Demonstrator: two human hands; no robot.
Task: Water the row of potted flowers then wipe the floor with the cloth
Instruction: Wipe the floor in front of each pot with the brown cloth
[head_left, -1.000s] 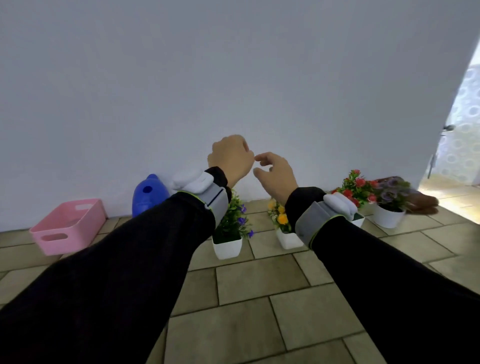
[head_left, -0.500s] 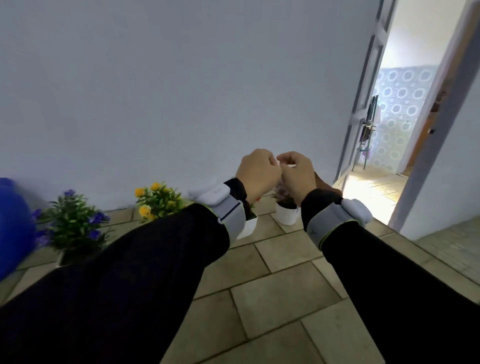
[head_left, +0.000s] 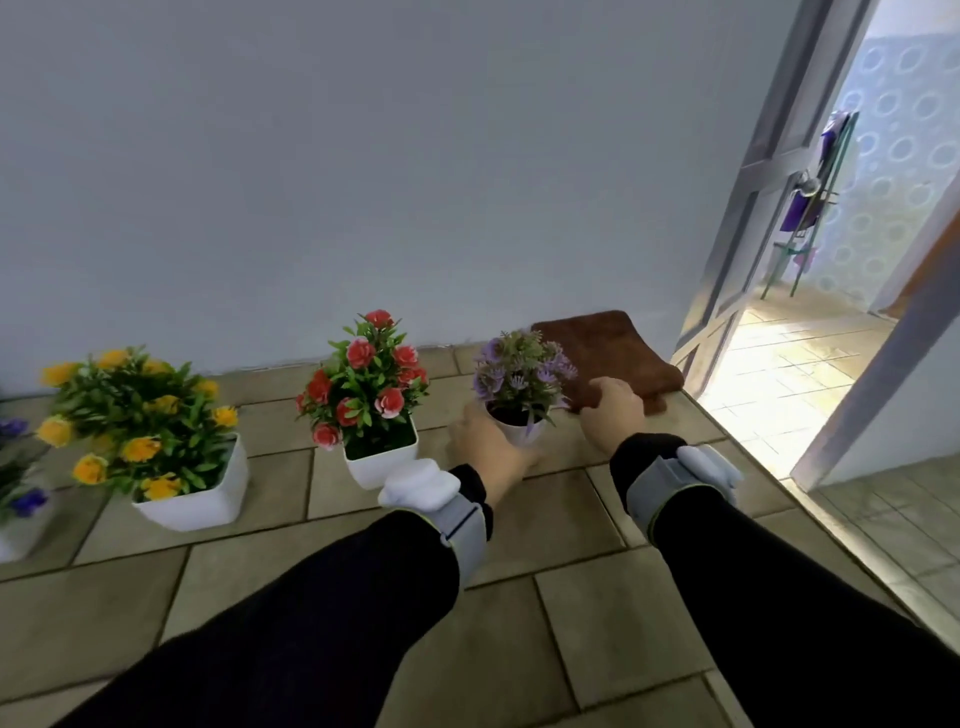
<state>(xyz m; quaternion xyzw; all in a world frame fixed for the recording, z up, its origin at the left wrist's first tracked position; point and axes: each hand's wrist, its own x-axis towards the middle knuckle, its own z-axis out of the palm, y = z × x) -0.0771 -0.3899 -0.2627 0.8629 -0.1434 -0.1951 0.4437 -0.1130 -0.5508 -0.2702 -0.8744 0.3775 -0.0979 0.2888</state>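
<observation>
Two hands reach forward and low to the tiled floor (head_left: 291, 577), each coming out of a black sleeve with a grey wrist band. The left hand (head_left: 488, 441) is cupped against the left side of the small round white pot with purple flowers (head_left: 519, 387), touching its wall. The right hand (head_left: 613, 413) is on the other side of this pot, and its fingers are closed on the near edge of the folded brown terry cloth (head_left: 613, 351). So the purple plant stands between the two hands, and the hands are apart from each other.

The brown cloth lies on the floor just behind the right hand, against the pale blue wall (head_left: 363, 156), beside the open doorway.

Left of the left hand stands the square white pot with red flowers (head_left: 371, 400), near but not touching it. Further left is the bigger square white pot with yellow flowers (head_left: 150, 436), and at the far left edge only part of a white pot with blue flowers (head_left: 18, 493) is visible.
</observation>
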